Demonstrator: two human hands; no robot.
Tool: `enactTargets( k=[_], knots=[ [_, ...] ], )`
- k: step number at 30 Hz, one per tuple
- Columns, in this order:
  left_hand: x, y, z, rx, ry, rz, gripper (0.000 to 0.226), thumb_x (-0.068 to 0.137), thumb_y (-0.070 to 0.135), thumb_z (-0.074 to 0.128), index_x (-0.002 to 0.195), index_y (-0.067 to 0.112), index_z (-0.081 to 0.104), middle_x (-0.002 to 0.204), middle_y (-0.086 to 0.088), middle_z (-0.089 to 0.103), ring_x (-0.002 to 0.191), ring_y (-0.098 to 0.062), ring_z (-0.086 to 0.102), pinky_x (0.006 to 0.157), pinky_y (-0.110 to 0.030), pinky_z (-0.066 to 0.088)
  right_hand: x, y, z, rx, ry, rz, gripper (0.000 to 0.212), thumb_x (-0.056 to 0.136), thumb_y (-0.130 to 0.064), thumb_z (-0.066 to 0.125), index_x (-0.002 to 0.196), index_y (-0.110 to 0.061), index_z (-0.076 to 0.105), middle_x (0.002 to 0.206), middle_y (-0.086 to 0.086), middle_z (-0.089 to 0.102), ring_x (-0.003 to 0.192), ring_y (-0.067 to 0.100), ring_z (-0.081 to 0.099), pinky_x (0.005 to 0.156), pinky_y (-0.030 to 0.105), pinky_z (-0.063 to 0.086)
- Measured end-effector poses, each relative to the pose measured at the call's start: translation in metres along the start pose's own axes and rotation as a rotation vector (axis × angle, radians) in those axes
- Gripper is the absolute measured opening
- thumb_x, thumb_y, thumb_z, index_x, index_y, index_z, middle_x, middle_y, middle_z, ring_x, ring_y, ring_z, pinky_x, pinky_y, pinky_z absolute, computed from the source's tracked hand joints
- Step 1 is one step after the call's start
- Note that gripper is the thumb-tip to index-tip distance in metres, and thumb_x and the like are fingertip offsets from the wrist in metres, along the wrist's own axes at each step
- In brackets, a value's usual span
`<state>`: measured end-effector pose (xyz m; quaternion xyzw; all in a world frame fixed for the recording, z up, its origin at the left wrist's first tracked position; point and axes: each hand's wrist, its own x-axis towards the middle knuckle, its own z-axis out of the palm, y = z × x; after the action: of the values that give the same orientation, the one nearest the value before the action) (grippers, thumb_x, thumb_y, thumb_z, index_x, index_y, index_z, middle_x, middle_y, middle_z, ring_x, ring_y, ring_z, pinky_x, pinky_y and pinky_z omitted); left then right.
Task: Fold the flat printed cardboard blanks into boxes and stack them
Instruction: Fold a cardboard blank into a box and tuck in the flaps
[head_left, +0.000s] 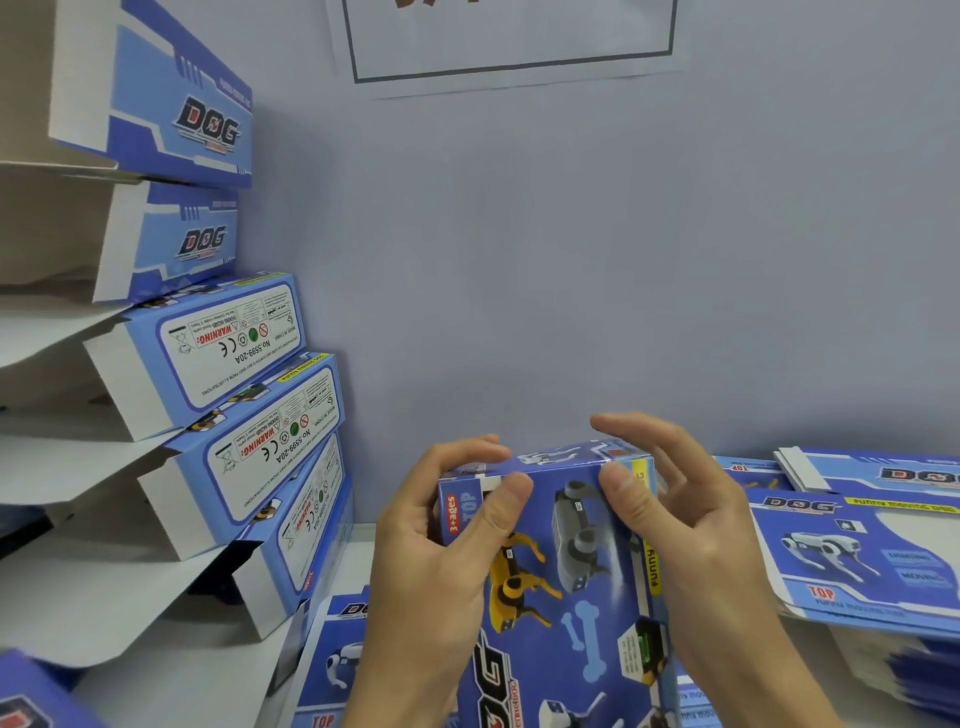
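We've got the box (550, 561) upright btwn both hands, left hand (441, 525) and right hand (680, 519) pinching its top corners w/ thumbs in front, stack (249, 415) off to our left, so left's closer imo.

A packing or assembly workroom, by the look of it. Folded toy boxes (249, 358) stacked high in a leaning column, open ends out, left of the plain lilac wall (519, 260). Flat printed blanks (857, 551) piled on the white counter (358, 551) at the wall's foot. Framed paper notice (511, 39) taped high on that wall.
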<state>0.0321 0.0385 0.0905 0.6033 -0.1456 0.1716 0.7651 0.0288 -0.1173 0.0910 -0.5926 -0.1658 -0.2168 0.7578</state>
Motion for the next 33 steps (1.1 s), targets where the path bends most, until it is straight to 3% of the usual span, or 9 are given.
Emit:
enactTargets(
  k=[9, 13, 15, 18, 22, 25, 28, 31, 33],
  knots=[
    [0.002, -0.006, -0.003, 0.055, -0.004, 0.020, 0.029, 0.054, 0.038, 0.081, 0.079, 0.030, 0.069, 0.108, 0.014, 0.071, 0.091, -0.024, 0.075, 0.062, -0.035, 0.062, 0.001, -0.001, -0.001, 0.009, 0.028, 0.037, 0.016, 0.068, -0.037, 0.071, 0.072, -0.021, 0.072, 0.115, -0.008, 0.069, 0.101, 0.019, 0.071, 0.061, 0.034, 0.061],
    [0.002, -0.006, -0.003, 0.060, -0.014, 0.036, 0.028, 0.058, 0.042, 0.079, 0.082, 0.032, 0.069, 0.109, 0.015, 0.071, 0.088, -0.024, 0.075, 0.060, -0.031, 0.061, 0.000, 0.000, 0.001, -0.017, 0.034, 0.006, 0.017, 0.073, -0.036, 0.070, 0.083, -0.023, 0.074, 0.116, -0.007, 0.070, 0.099, 0.018, 0.072, 0.061, 0.030, 0.060],
    [0.001, -0.006, -0.004, 0.049, 0.006, 0.034, 0.029, 0.059, 0.042, 0.079, 0.085, 0.033, 0.069, 0.103, 0.011, 0.073, 0.083, -0.026, 0.076, 0.058, -0.031, 0.061, 0.000, 0.001, 0.005, -0.106, 0.076, -0.033, 0.023, 0.075, -0.039, 0.069, 0.097, -0.033, 0.073, 0.114, -0.010, 0.072, 0.104, 0.013, 0.070, 0.076, 0.033, 0.059],
    [0.002, -0.008, -0.006, -0.007, 0.126, 0.012, 0.035, 0.057, 0.040, 0.083, 0.089, 0.033, 0.070, 0.091, -0.001, 0.076, 0.076, -0.031, 0.076, 0.059, -0.039, 0.061, 0.001, -0.001, 0.010, -0.299, 0.213, -0.132, 0.031, 0.076, -0.044, 0.068, 0.107, -0.042, 0.067, 0.117, -0.021, 0.068, 0.118, 0.001, 0.059, 0.098, 0.038, 0.046],
    [0.008, -0.008, -0.014, -0.215, 0.431, -0.034, 0.031, 0.059, 0.050, 0.079, 0.087, 0.042, 0.071, 0.094, 0.000, 0.077, 0.081, -0.025, 0.076, 0.063, -0.043, 0.061, 0.004, -0.013, 0.012, -0.442, 0.262, -0.240, 0.017, 0.090, -0.018, 0.070, 0.092, -0.034, 0.070, 0.091, -0.013, 0.068, 0.092, 0.005, 0.063, 0.079, 0.029, 0.051],
    [0.010, -0.008, -0.017, -0.252, 0.594, -0.043, 0.017, 0.070, 0.060, 0.073, 0.085, 0.060, 0.066, 0.097, 0.021, 0.075, 0.086, -0.013, 0.075, 0.068, -0.039, 0.061, 0.001, -0.027, 0.024, -0.449, 0.157, -0.276, 0.016, 0.088, -0.017, 0.064, 0.078, -0.028, 0.071, 0.068, -0.004, 0.065, 0.062, 0.012, 0.058, 0.056, 0.027, 0.048],
    [0.009, -0.011, -0.016, -0.288, 0.772, -0.072, 0.017, 0.077, 0.063, 0.072, 0.089, 0.059, 0.060, 0.101, 0.017, 0.075, 0.087, -0.017, 0.076, 0.072, -0.045, 0.062, -0.007, -0.041, 0.040, -0.422, -0.107, -0.134, 0.017, 0.080, -0.023, 0.055, 0.076, -0.024, 0.071, 0.060, 0.001, 0.066, 0.050, 0.012, 0.057, 0.047, 0.024, 0.045],
    [0.010, -0.010, -0.016, -0.367, 0.909, -0.044, 0.018, 0.082, 0.059, 0.071, 0.086, 0.051, 0.056, 0.085, 0.019, 0.074, 0.069, -0.009, 0.075, 0.045, -0.026, 0.055, -0.013, -0.039, 0.050, -0.690, -0.517, 0.174, 0.032, 0.085, -0.038, 0.052, 0.086, -0.012, 0.071, 0.072, 0.010, 0.070, 0.061, 0.022, 0.064, 0.059, 0.033, 0.057],
    [0.010, -0.013, -0.017, -0.369, 0.971, -0.035, 0.022, 0.083, 0.057, 0.071, 0.089, 0.047, 0.053, 0.085, 0.014, 0.073, 0.065, -0.009, 0.074, 0.042, -0.023, 0.053, -0.015, -0.032, 0.053, -0.912, -0.623, 0.341, 0.046, 0.089, -0.055, 0.053, 0.086, -0.013, 0.072, 0.080, 0.004, 0.070, 0.072, 0.017, 0.065, 0.072, 0.035, 0.057]
  ],
)
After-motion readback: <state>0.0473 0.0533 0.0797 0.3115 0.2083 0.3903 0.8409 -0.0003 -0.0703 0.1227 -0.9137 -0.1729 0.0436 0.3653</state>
